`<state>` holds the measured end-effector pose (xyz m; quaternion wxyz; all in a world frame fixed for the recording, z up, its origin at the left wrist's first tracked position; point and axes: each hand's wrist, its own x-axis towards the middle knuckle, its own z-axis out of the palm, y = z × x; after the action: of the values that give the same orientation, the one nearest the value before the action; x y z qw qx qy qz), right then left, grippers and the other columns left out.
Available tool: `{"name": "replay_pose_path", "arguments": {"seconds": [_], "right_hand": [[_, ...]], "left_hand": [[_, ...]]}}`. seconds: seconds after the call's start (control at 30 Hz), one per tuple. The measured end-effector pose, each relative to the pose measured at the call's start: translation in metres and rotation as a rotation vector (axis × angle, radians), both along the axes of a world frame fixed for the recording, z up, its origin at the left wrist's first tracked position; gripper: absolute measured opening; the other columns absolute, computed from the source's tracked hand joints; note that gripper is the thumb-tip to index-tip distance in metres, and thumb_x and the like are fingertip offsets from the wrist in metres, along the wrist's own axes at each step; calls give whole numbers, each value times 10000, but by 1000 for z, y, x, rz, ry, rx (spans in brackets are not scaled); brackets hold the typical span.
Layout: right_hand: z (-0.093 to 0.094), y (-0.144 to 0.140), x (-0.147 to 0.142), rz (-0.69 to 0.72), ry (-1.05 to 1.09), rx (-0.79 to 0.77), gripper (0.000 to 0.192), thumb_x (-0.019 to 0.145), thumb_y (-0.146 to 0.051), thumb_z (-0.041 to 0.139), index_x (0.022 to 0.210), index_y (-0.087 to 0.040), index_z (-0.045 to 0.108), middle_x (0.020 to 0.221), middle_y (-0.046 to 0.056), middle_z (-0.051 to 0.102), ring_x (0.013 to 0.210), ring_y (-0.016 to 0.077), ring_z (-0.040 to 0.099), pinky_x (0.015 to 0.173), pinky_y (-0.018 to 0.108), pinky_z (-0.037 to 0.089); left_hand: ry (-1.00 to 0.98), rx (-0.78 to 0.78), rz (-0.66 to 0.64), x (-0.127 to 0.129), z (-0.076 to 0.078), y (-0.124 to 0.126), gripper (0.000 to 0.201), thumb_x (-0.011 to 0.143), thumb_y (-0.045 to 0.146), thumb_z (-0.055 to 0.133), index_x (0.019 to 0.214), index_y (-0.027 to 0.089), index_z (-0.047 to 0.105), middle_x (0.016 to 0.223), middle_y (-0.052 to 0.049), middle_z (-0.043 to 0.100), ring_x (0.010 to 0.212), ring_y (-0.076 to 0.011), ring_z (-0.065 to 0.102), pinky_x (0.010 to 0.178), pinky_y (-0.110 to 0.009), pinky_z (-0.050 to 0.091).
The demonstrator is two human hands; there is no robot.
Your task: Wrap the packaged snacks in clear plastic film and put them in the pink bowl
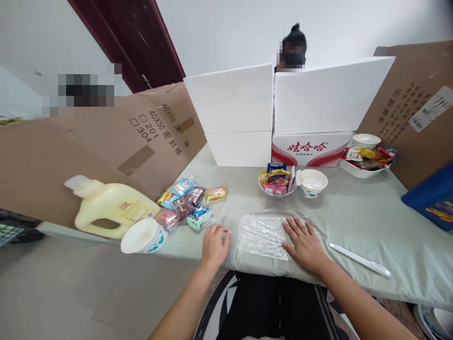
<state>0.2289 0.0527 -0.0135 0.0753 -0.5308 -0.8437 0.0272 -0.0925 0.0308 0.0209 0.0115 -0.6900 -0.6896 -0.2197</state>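
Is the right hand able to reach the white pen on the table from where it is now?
Probably yes. The right hand lies flat on the clear plastic bag, and the white pen lies just to its right on the table cloth. Nothing stands between them, so a short sideways move looks enough.

White walls (247,28), dark red door (141,42) — pale green tablecloth (354,217) over table.

"40X50" on cardboard sheet (141,137) (also 201, 304)
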Motion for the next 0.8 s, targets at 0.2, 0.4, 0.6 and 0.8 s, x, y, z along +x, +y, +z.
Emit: {"name": "replay_pose_path", "arguments": {"seconds": [0.2, 0.4, 0.6, 0.8], "right_hand": [[-4, -1, 1, 2, 15, 44, 615, 927, -545, 372, 1463, -245, 344, 1523, 56, 333, 1427, 271, 221, 1141, 535, 152], [-4, 0, 1, -4, 13, 41, 608, 920, -545, 384, 1450, -247, 372, 1516, 55, 347, 1425, 271, 230, 1140, 534, 158], [-3, 0, 1, -7, 4, 30, 612, 921, -565, 374, 1444, -248, 383, 1518, 52, 343, 1423, 272, 234, 1139, 528, 163], [-4, 0, 1, -11, 7, 27, 624, 920, -569, 369, 1452, -243, 369, 1521, 45, 336, 1426, 268, 226, 1144, 525, 152]], "left_hand": [[-176, -183, 56, 40, -3, -25, 227, 670, 341, 764, 806, 197, 653, 924, -64, 587, 965, -292, 523, 857, -435, 426], [-774, -182, -11, 36, -12, -20, 63, 695, 210, 657, 678, 204, 596, 769, -14, 590, 846, -212, 561, 818, -355, 448], [-1072, -274, -17, 34, -10, -16, 293, 780, 475, 550, 751, 192, 476, 821, -35, 651, 630, -140, 626, 535, -230, 441], [-1101, -343, -19, 29, -6, -13, 363, 761, 537, 568, 803, 176, 559, 670, 18, 578, 503, -108, 555, 463, -207, 384]]}}
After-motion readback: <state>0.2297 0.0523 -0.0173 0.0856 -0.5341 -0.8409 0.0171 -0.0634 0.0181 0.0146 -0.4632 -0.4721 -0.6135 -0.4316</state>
